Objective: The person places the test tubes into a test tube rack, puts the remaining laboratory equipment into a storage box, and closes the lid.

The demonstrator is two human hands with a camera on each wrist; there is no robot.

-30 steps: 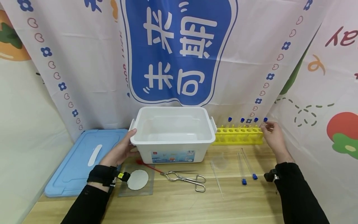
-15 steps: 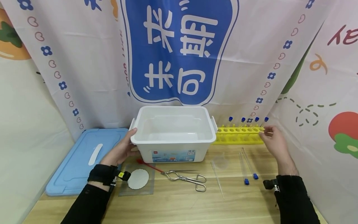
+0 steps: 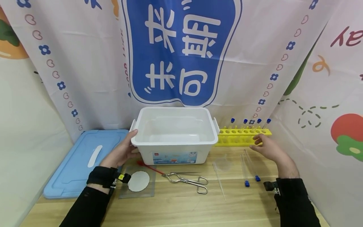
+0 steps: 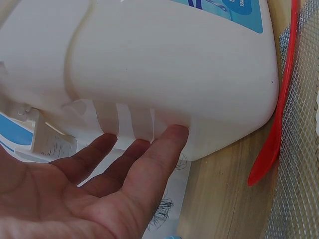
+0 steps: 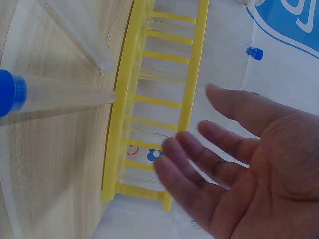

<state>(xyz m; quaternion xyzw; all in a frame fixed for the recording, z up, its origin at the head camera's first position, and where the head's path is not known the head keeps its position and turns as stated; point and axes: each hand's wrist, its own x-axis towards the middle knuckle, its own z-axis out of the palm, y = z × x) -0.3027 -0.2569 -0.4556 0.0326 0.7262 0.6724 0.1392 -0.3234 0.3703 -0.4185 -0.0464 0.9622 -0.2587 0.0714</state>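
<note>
My left hand rests against the left side of a white plastic storage box. Its thumb lies at the rim, and in the left wrist view its fairly straight fingers touch the box wall. In front of a yellow test tube rack, my right hand hovers with loosely bent fingers and holds nothing. Several test tubes with blue caps stand in the rack, the rightmost one tilted. Two more blue-capped test tubes lie on the table below the right hand.
A blue lid lies left of the box. In front are wire gauze with a white round centre, a red spoon, metal crucible tongs, a thin rod and a clear round piece. A printed cloth hangs behind.
My right hand has let go of the rightmost test tube in the rack and moved down and left, in front of the rack. The left hand stays at the box.
</note>
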